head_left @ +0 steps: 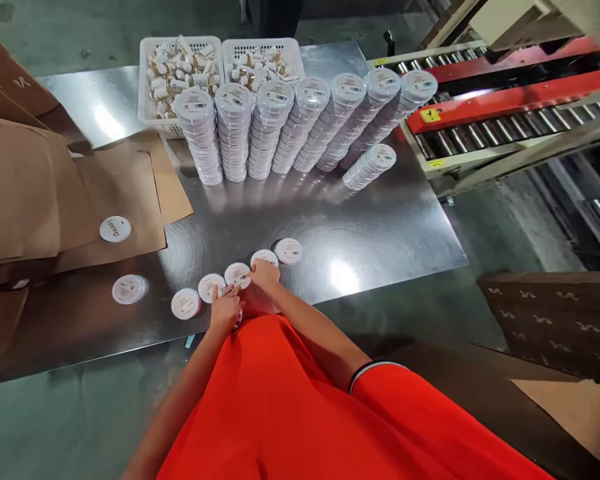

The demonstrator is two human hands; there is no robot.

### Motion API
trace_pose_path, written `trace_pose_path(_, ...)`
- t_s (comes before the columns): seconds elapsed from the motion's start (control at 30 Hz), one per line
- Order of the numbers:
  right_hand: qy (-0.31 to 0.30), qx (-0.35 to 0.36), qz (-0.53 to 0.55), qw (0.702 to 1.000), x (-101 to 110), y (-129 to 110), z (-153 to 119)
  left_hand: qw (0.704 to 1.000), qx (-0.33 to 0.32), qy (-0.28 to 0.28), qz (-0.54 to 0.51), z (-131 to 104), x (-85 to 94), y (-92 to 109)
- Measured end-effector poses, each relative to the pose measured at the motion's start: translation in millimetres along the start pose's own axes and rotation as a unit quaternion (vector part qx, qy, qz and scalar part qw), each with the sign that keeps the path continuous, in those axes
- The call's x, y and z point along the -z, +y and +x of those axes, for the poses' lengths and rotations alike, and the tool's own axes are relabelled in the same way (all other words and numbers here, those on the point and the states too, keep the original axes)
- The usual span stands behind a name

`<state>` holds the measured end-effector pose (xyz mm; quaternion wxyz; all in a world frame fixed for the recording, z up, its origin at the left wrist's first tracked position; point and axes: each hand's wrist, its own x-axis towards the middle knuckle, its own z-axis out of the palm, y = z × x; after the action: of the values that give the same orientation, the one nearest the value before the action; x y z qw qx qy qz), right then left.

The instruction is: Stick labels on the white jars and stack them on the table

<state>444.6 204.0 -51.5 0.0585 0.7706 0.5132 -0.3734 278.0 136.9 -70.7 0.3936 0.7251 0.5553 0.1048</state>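
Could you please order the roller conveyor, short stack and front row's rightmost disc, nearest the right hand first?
1. Rightmost disc: close beside the right hand.
2. Short stack: ahead, to the right.
3. Roller conveyor: far right, past the table.

At eight o'clock, our left hand (225,312) and right hand (266,274) touch white round containers (237,274); tall stacks (272,123) stand at twelve.

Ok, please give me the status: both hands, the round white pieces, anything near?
Left hand, right hand on near row of round white pieces. Grip unclear. Hands partly cover some. Tall stacks behind.
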Motion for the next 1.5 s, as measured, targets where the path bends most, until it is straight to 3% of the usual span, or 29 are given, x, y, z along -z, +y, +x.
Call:
trace_pose_path(0.1,0.013,0.043,0.043,0.998,-1,1,-12,0.998,0.001,0.05,-0.041,-1,9.9,-5)
trace_pose_path(0.17,-0.011,0.128,0.158,0.979,-8,-1,-25,0.991,0.017,0.108,-0.075,-6,18.7,-8)
trace_pose_path(0.23,-0.065,0.228,0.314,0.919,-19,-5,-39,0.979,0.039,0.17,-0.108,-13,27.4,-9)
trace_pose_path(0.3,-0.11,0.278,0.425,0.854,-29,-13,-52,0.964,0.057,0.214,-0.145,-21,35.1,-6)
trace_pose_path(0.37,-0.119,0.279,0.469,0.829,-35,-22,-61,0.954,0.067,0.23,-0.182,-28,41.5,-1)
trace_pose_path(0.57,-0.082,0.224,0.461,0.855,-29,-36,-72,0.907,0.103,0.19,-0.361,-40,51.9,11)
trace_pose_path(0.67,-0.074,0.217,0.462,0.857,-31,-35,-74,0.905,0.131,0.179,-0.363,-43,53.5,11)
trace_pose_path(0.87,-0.099,0.206,0.487,0.843,-50,-33,-74,0.923,0.16,0.208,-0.282,-47,54.7,13)
trace_pose_path(0.97,-0.071,0.212,0.46,0.859,-53,-35,-69,0.937,0.167,0.22,-0.214,-50,49.7,5)
trace_pose_path(1.03,-0.021,0.195,0.422,0.885,-52,-36,-62,0.953,0.171,0.219,-0.12,-53,44.3,-5)
trace_pose_path(1.13,0.06,0.146,0.321,0.934,-49,-37,-48,0.975,0.144,0.169,0.009,-58,36.8,-24)
trace_pose_path(1.27,0.042,0.109,0.152,0.981,-54,-41,-34,0.993,0.064,0.088,0.046,-59,31.5,-39)
trace_pose_path(1.4,0.021,0.087,0.041,0.995,-65,-48,-33,0.992,0.022,0.013,0.124,-53,28.2,-39)
trace_pose_path(1.5,0.023,0.071,0.016,0.997,-68,-53,-33,0.987,0.021,-0.012,0.161,-50,26.4,-37)
